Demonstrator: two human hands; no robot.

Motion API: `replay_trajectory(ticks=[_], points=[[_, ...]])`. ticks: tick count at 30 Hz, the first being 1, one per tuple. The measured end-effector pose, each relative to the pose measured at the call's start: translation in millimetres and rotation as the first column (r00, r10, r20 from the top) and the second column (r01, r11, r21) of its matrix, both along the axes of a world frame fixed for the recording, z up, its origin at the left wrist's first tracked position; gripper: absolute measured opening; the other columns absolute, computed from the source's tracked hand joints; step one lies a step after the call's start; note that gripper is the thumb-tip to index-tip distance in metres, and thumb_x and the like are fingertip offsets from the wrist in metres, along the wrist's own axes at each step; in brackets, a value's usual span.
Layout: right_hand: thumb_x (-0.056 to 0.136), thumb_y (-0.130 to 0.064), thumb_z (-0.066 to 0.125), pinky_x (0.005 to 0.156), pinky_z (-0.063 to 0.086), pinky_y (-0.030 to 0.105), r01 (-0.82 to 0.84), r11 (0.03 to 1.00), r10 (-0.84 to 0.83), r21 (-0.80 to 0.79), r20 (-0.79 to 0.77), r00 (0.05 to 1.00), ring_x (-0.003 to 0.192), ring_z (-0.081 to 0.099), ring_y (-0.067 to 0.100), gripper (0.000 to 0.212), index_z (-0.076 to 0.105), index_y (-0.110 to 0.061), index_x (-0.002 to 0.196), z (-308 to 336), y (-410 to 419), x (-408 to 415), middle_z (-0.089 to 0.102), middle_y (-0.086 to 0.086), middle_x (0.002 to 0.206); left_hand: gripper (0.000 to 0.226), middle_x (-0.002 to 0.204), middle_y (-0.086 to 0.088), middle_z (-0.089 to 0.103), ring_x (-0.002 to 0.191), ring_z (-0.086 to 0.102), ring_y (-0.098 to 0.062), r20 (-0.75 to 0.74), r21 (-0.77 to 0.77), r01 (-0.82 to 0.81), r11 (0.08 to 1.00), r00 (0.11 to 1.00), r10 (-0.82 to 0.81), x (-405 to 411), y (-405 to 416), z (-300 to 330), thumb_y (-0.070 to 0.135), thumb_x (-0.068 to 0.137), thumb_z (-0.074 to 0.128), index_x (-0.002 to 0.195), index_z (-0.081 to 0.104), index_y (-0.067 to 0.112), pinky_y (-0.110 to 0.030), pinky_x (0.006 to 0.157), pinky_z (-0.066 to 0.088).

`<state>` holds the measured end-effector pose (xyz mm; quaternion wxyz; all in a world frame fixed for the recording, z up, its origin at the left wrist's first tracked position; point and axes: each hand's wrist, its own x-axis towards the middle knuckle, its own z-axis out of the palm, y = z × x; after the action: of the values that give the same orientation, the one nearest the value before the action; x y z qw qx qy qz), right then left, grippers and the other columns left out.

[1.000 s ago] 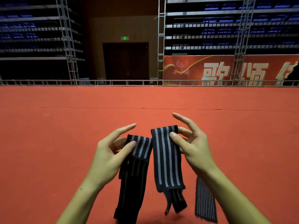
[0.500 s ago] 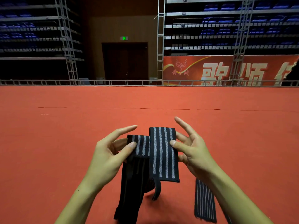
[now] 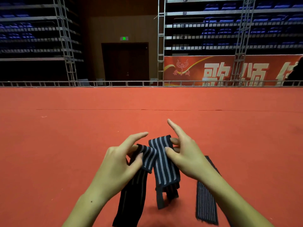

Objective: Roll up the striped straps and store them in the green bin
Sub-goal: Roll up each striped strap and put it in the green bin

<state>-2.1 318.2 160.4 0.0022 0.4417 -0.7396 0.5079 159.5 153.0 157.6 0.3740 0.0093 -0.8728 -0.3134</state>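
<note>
— Starting the roll, by the look of it. The left hand (image 3: 118, 164) pinches one end of the striped strap (image 3: 164, 163) between thumb and curled fingers (image 3: 139, 157), with its forefinger stretched out free. The right hand (image 3: 185, 154) pinches the wider fold from the other side, thumb on the front, middle fingers behind, forefinger pointing up and away.

— So where does the strap sit?

— Held up in the air between both hands, above the red carpet floor (image 3: 65, 145). Its two tails hang down towards the person. A second strap (image 3: 206, 203) lies flat on the carpet just right of it, partly under the right forearm. The green bin is not in view.

— How would you do this step well?

— Fold the short end over squarely so the edges line up, since a crooked first turn probably makes a cone instead of a neat coil. Keep the thumbs pressing on the core and let the other fingers feed fabric round it. I'd judge the material stretchy and springy, so steady tension matters, or the turns will loosen.

— Any risk?

— The dangling tails could twist. Letting them hang straight before each turn should keep the stripes running true.
</note>
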Motion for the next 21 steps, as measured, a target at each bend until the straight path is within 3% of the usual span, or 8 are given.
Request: replay_trajectory(ticks=[1,2,6,9,11,15,18,21], points=[[0.099,-0.010,0.060,0.079,0.058,0.042,0.013,1.000,-0.012,0.024,-0.043,0.999,0.069,0.055,0.029,0.090,0.017,-0.055,0.165,0,-2,3,0.060,0.017,0.081,0.062,0.076,0.014,0.065,0.051,0.039,-0.011,0.021,-0.011,0.025,1.000,0.999,-0.025,0,2,0,0.005,0.099,0.070,0.146,0.059,0.045,-0.019,0.052,0.034],[0.099,-0.010,0.060,0.071,0.054,0.047,0.032,0.999,-0.029,0.043,-0.073,0.997,0.065,0.050,0.024,0.089,0.017,-0.051,0.166,0,-3,5,0.056,0.015,0.075,0.063,0.075,0.013,0.062,0.051,0.038,-0.013,0.036,-0.022,0.046,0.999,0.998,-0.045,-1,2,0,0.006,0.100,0.069,0.146,0.057,0.048,-0.022,0.052,0.034],[0.099,-0.013,0.059,0.066,0.045,0.046,0.137,0.987,-0.131,0.085,-0.075,0.989,0.057,0.042,0.013,0.082,0.024,-0.037,0.169,0,-8,7,0.059,0.017,0.075,0.063,0.079,0.005,0.064,0.058,0.040,-0.021,0.120,-0.078,0.090,0.993,0.990,-0.080,-1,0,2,0.008,0.100,0.066,0.146,0.054,0.051,-0.036,0.058,0.042],[0.096,-0.010,0.057,0.067,0.037,0.041,0.216,0.969,-0.193,0.116,-0.183,0.964,0.063,0.043,0.015,0.077,0.032,-0.025,0.168,0,-12,10,0.049,-0.001,0.062,0.065,0.070,0.010,0.051,0.060,0.033,-0.019,0.198,-0.133,0.125,0.983,0.975,-0.097,0,6,6,0.006,0.099,0.063,0.146,0.053,0.049,-0.028,0.056,0.031],[0.096,-0.012,0.056,0.069,0.032,0.038,0.249,0.957,-0.210,0.146,-0.242,0.947,0.073,0.051,0.027,0.076,0.031,-0.023,0.168,1,-15,16,0.052,-0.003,0.065,0.066,0.068,0.009,0.048,0.060,0.033,-0.020,0.236,-0.144,0.131,0.981,0.967,-0.094,2,6,7,0.006,0.098,0.060,0.146,0.051,0.052,-0.028,0.055,0.027],[0.099,-0.018,0.057,0.073,0.034,0.038,0.268,0.949,-0.227,0.168,-0.230,0.946,0.102,0.065,0.038,0.073,0.031,-0.020,0.167,-1,-24,23,0.072,0.010,0.089,0.059,0.065,0.010,0.051,0.060,0.034,-0.019,0.266,-0.109,0.161,0.981,0.955,-0.127,2,7,7,0.010,0.099,0.059,0.143,0.052,0.048,-0.027,0.056,0.028],[0.098,-0.012,0.055,0.081,0.042,0.038,0.261,0.948,-0.234,0.182,-0.154,0.960,0.113,0.065,0.037,0.068,0.037,-0.015,0.164,-1,-31,30,0.076,0.012,0.104,0.053,0.065,0.012,0.054,0.063,0.035,-0.017,0.268,-0.106,0.150,0.983,0.956,-0.117,0,7,5,0.014,0.104,0.059,0.144,0.050,0.048,-0.021,0.058,0.028],[0.099,-0.011,0.053,0.091,0.053,0.044,0.251,0.953,-0.239,0.171,-0.085,0.967,0.110,0.068,0.035,0.059,0.046,-0.008,0.158,0,-34,30,0.076,0.013,0.104,0.048,0.067,0.015,0.059,0.063,0.038,-0.015,0.269,-0.108,0.126,0.986,0.959,-0.093,-2,8,3,0.018,0.108,0.056,0.145,0.048,0.047,-0.019,0.061,0.031]])
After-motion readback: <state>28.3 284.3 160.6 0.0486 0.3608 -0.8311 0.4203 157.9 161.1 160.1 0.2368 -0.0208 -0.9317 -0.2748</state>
